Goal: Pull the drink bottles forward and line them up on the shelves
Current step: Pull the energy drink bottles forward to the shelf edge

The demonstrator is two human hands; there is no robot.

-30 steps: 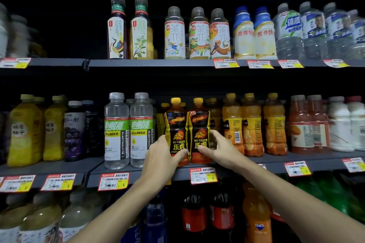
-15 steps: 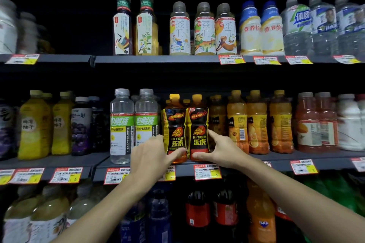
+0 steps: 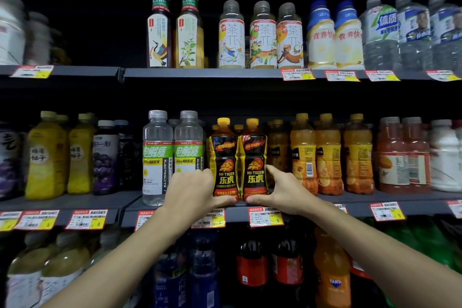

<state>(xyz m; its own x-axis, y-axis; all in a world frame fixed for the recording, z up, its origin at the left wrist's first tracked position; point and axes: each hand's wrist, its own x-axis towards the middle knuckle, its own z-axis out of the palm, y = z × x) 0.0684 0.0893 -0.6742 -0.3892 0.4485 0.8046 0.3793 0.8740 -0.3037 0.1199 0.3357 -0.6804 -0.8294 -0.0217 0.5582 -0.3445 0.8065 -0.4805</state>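
The left hand (image 3: 192, 190) and right hand (image 3: 285, 192) have stayed curled round the two Hi-Tiger bottles (image 3: 225, 157), thumbs slipping down to the bases, so the pair, touching at the middle shelf's (image 3: 357, 209) front edge, looks lined up.

Grey shelves (image 3: 200, 73) bearing upright drink bottles (image 3: 226, 162)

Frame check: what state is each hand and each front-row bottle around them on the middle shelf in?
left Hi-Tiger bottle: upright, capped, label forward, at the shelf edge.
right Hi-Tiger bottle: upright, capped, label forward, beside the left one.
left hand: grips left Hi-Tiger bottle near its base.
right hand: grips right Hi-Tiger bottle near its base.
electrolyte water bottles: upright, capped.
orange juice bottle: upright, capped, barcode facing out.
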